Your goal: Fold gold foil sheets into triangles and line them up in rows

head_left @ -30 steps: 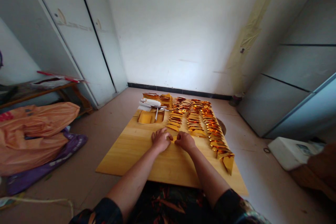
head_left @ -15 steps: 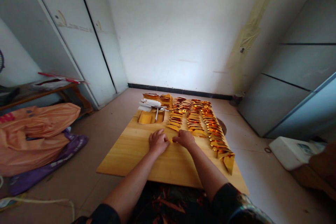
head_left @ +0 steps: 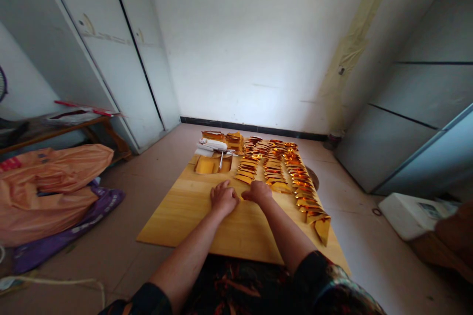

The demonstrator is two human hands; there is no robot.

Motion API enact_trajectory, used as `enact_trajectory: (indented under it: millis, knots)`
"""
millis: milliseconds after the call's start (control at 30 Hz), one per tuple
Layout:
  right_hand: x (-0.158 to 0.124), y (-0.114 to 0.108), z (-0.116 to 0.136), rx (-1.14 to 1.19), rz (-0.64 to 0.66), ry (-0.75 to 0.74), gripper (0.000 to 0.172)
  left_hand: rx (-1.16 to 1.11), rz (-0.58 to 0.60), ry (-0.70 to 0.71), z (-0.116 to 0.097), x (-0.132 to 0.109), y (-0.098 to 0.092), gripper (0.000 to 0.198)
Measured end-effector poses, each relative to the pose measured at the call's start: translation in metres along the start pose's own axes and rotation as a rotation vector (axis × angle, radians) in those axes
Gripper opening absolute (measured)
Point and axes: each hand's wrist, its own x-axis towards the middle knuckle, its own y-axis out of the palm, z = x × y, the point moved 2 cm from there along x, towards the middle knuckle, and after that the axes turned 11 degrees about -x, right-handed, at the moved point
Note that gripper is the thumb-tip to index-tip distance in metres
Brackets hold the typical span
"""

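Both of my hands rest low over the wooden board (head_left: 177,216), close together near its middle. My left hand (head_left: 224,198) has its fingers bent, thumb and forefinger closed toward the right. My right hand (head_left: 259,192) is curled, its fingertips pressed down just across from the left. Between the fingertips shows a small bit of gold paper (head_left: 242,199), mostly hidden by the hands. Just beyond lie rows of folded gold foil papers (head_left: 275,170), with a longer row (head_left: 303,188) along the right side.
At the board's back left are a recessed compartment with yellow paper (head_left: 206,165), a white roll (head_left: 213,144) and stacks of gold paper (head_left: 234,141). An orange bag (head_left: 55,192) and a purple bag (head_left: 74,229) lie on the floor at left. A white box (head_left: 410,214) stands at right.
My right hand has shifted slightly and turned flatter, its fingers reaching a little further left. My left hand stays nearly in place.
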Motion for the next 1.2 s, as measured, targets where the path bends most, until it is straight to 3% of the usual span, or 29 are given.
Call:
enact_trajectory:
  millis: [133,367,467,600,733,933,1200]
  knots:
    - [0.004,0.003,-0.005,0.055,-0.002,0.008,0.036,-0.008,-0.001,0.006,-0.001,0.0,0.001,0.009]
    - [0.001,0.008,-0.013,0.122,-0.099,0.004,0.019,0.013,0.07,0.124,-0.002,0.0,0.01,0.041]
    - [-0.002,0.012,-0.018,0.144,-0.132,-0.012,0.017,0.052,0.105,0.201,-0.005,-0.004,0.009,0.041]
    - [-0.004,0.014,-0.027,0.165,-0.15,0.009,0.015,0.096,0.052,0.344,-0.017,-0.009,0.005,0.034]
    - [-0.004,0.013,-0.033,0.172,-0.148,0.044,0.013,0.135,0.115,0.455,-0.032,-0.005,0.012,0.025]
    - [-0.003,0.011,-0.033,0.175,-0.145,0.066,0.016,0.139,0.136,0.463,-0.033,0.004,0.027,0.033]
    - [-0.008,0.008,-0.034,0.198,-0.131,0.077,0.013,0.126,0.144,0.379,-0.031,-0.003,0.02,0.027]
